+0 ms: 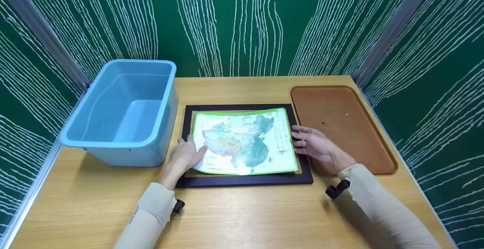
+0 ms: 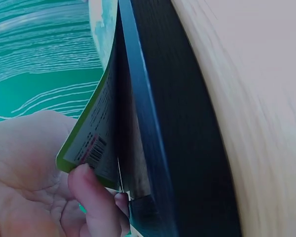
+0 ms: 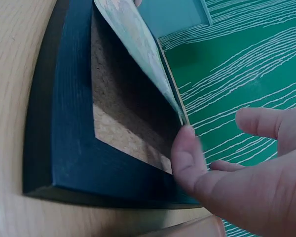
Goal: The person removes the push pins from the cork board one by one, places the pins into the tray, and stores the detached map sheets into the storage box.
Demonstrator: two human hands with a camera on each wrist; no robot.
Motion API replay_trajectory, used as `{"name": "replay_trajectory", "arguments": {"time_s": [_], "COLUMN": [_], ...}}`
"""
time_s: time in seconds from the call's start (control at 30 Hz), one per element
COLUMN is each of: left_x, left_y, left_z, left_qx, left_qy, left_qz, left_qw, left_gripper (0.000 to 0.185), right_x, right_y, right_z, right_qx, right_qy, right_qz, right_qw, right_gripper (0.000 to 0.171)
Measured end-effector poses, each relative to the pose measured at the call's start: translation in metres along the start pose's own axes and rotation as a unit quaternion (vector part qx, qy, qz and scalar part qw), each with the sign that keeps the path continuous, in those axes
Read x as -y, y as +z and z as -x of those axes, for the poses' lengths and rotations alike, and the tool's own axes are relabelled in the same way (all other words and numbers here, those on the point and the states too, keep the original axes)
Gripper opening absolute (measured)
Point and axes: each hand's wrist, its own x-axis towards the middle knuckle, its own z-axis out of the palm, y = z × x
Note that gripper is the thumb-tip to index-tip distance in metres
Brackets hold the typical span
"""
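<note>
A green-bordered map sheet (image 1: 242, 143), slightly bowed, lies over a dark picture frame (image 1: 245, 181) with a cork-like backing (image 3: 123, 128). My left hand (image 1: 186, 154) holds the sheet's left edge, thumb over the printed face. In the left wrist view a fingertip (image 2: 86, 180) curls against the underside of a lifted corner, beside a printed barcode. At the right edge my right hand (image 1: 315, 145) has its fingers loosely extended, one fingertip (image 3: 185, 143) touching the sheet's edge. The right wrist view shows a gap between the sheet and the backing.
A deep blue tub (image 1: 166, 128) stands left of the frame on the wooden table (image 1: 242, 215). To the right lies a brown tray (image 1: 340, 128), close beside the frame and right hand. Green walls with white lines (image 1: 261, 25) enclose the back and sides.
</note>
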Motion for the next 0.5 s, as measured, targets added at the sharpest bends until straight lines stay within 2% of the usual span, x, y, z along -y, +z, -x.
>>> {"name": "replay_trajectory", "arguments": {"time_s": [0.13, 0.23, 0.37, 0.5], "left_x": [-0.001, -0.001, 0.000, 0.002], "left_y": [-0.001, -0.001, 0.000, 0.001], "left_z": [-0.001, -0.002, -0.003, -0.003], "left_qx": [-0.005, -0.005, 0.004, 0.018], "left_qy": [-0.005, -0.014, -0.033, -0.048], "left_qz": [-0.002, 0.009, 0.052, 0.096], "left_qw": [1.0000, 0.9999, 0.9981, 0.9941], "left_gripper": [0.082, 0.076, 0.070, 0.070], "right_x": [-0.005, -0.008, -0.012, -0.016], "right_y": [0.002, 0.003, 0.004, 0.004], "right_z": [-0.001, -0.001, -0.001, -0.003], "right_qx": [0.010, 0.010, 0.001, -0.005], "right_qy": [-0.001, 0.002, 0.007, 0.009], "right_qz": [0.020, 0.064, 0.125, 0.152], "right_qw": [1.000, 0.998, 0.992, 0.988], "right_gripper": [0.059, 0.054, 0.054, 0.065]}}
